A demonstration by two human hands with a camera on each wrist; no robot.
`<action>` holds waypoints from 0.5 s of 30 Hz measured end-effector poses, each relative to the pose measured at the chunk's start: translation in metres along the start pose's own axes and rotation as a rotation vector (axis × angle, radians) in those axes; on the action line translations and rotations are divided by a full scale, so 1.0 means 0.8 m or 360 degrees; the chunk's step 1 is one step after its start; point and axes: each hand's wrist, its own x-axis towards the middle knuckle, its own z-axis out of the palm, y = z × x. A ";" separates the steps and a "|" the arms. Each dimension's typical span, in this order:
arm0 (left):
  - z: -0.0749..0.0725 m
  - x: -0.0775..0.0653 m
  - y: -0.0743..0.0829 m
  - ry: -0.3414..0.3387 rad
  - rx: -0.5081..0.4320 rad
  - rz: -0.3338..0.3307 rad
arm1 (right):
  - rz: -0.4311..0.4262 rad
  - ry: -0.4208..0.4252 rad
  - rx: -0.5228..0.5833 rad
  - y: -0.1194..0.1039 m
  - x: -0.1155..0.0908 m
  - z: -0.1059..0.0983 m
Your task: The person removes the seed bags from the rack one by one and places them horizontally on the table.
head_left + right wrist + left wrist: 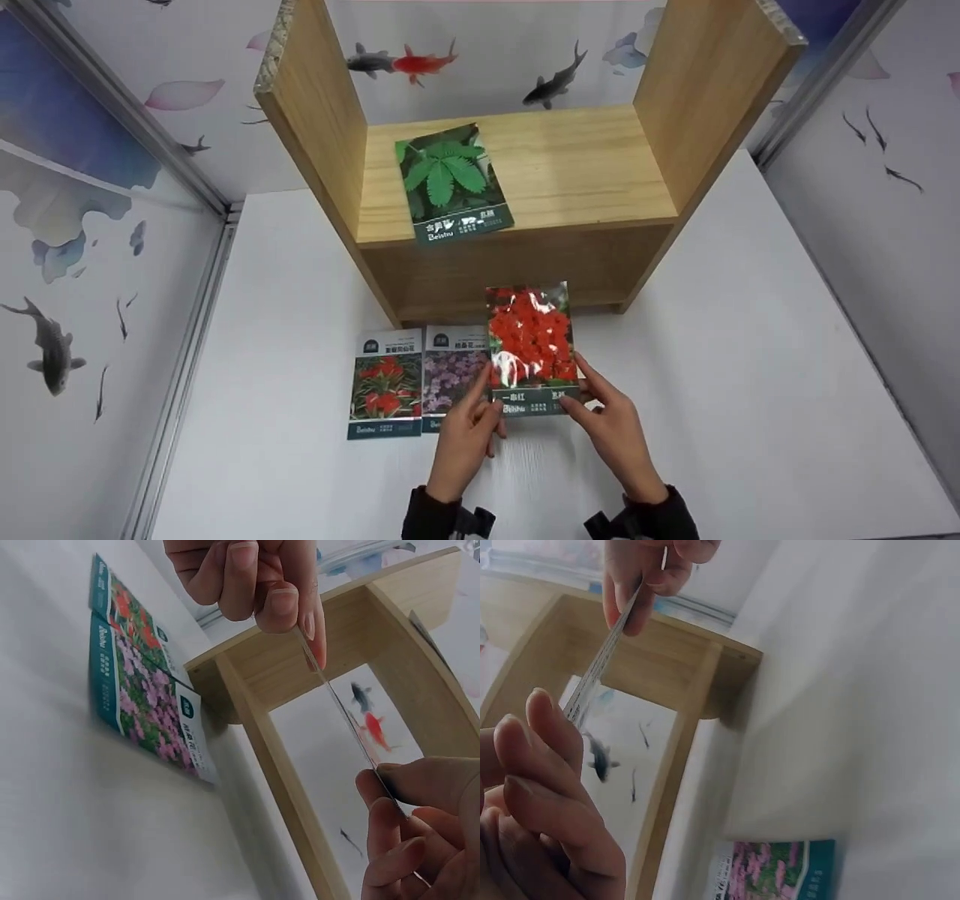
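Both hands hold a seed packet with red flowers (529, 337) above the white table, in front of a wooden shelf. My left hand (466, 435) pinches its lower left edge, and my right hand (611, 427) pinches the lower right edge. Seen edge-on, the packet (349, 718) is a thin line between the left hand (247, 577) and the right hand (424, 832) in the right wrist view. A purple-flower packet (450, 379) lies on the table, partly hidden by the held packet. Left of it lies another packet with red flowers and green leaves (386, 394).
A green-leaf packet (450, 180) lies tilted on the wooden shelf board (577, 172), its lower edge at the board's front. Side panels (330, 112) rise on both sides of the board. White walls with painted fish (52, 345) enclose the white table (765, 390).
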 end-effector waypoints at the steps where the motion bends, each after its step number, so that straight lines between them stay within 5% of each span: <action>1: 0.001 0.003 -0.006 0.0018 0.0042 -0.0020 | -0.0011 0.0009 -0.0008 0.003 0.001 0.001; 15: 0.010 0.011 -0.040 0.0159 0.0362 -0.0117 | 0.0060 0.0011 -0.0185 0.037 -0.002 0.021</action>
